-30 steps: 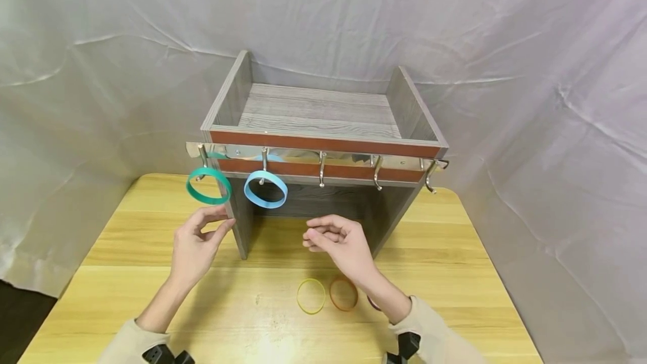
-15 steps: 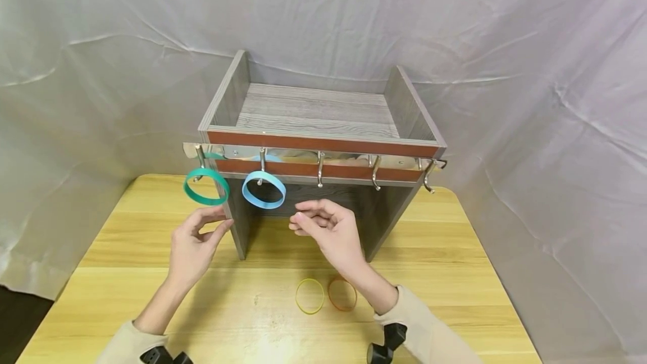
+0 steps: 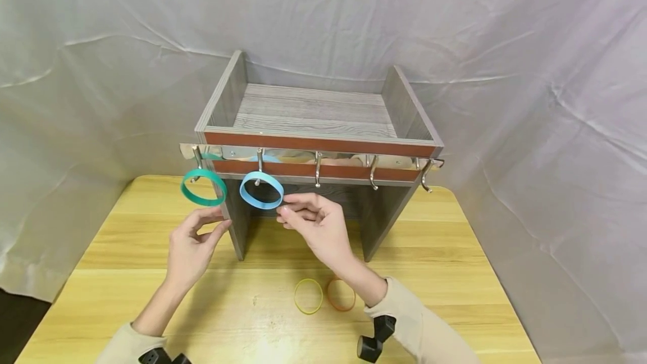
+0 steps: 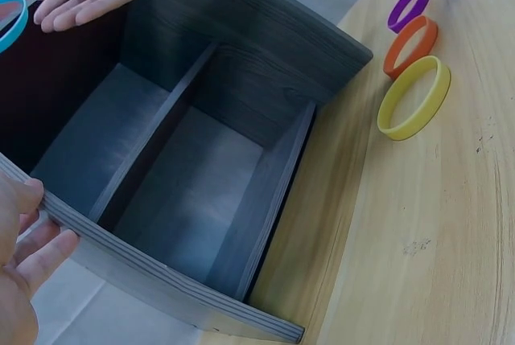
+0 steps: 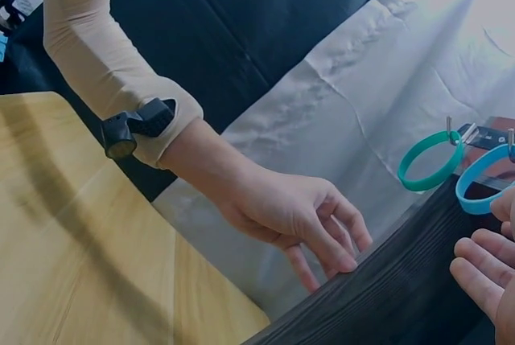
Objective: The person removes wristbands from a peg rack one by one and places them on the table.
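A green silicone wristband (image 3: 204, 187) hangs from the far-left hook, and a light blue wristband (image 3: 261, 190) from the second hook. Both show in the right wrist view too. My left hand (image 3: 191, 246) grips the front edge of the rack's left side panel (image 4: 161, 260), below the green wristband. At the right rim of the blue wristband is my right hand (image 3: 318, 228), its fingertips close to the band; whether they touch it I cannot tell. In the left wrist view the right hand's fingers (image 4: 84, 3) look extended, with nothing seen between them.
The grey wooden rack (image 3: 323, 135) carries a metal strip with several hooks. On the wooden table (image 3: 227, 319) lie yellow (image 3: 308, 296), orange (image 3: 341, 294) and purple (image 4: 408, 9) wristbands; my right forearm hides the purple one in the head view. Grey cloth (image 3: 531, 100) hangs around.
My right hand has moved left and slightly up, from below the middle hook to the blue wristband's right rim. The left hand has stayed on the side panel.
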Demonstrator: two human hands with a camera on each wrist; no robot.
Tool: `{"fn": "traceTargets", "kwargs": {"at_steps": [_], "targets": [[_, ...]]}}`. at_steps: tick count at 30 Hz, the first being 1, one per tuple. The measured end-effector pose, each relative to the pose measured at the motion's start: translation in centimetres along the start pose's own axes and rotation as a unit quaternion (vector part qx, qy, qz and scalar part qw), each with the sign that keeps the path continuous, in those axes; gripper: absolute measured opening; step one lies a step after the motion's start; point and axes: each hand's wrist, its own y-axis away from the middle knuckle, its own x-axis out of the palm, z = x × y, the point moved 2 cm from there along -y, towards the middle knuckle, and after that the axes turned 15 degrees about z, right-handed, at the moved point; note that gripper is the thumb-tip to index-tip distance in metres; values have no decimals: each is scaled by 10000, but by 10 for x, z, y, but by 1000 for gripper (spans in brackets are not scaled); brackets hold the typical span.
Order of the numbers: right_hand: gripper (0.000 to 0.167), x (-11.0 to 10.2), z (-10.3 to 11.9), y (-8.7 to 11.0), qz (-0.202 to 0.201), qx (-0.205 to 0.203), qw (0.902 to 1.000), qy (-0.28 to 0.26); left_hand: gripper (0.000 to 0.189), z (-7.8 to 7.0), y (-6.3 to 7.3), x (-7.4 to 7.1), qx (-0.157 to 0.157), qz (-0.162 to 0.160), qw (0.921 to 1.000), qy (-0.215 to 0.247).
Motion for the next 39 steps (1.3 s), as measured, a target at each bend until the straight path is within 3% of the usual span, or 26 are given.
{"fn": "traceTargets", "kwargs": {"at_steps": [15,39], "targets": [[27,7,9,-10,102,-122,9997,188,30,0,1,-1,-5,-20,10000,-9],[23,5,23,-9,122,-88,9998,-155,28,0,1,0,-116,-7,9999,-91]]}}
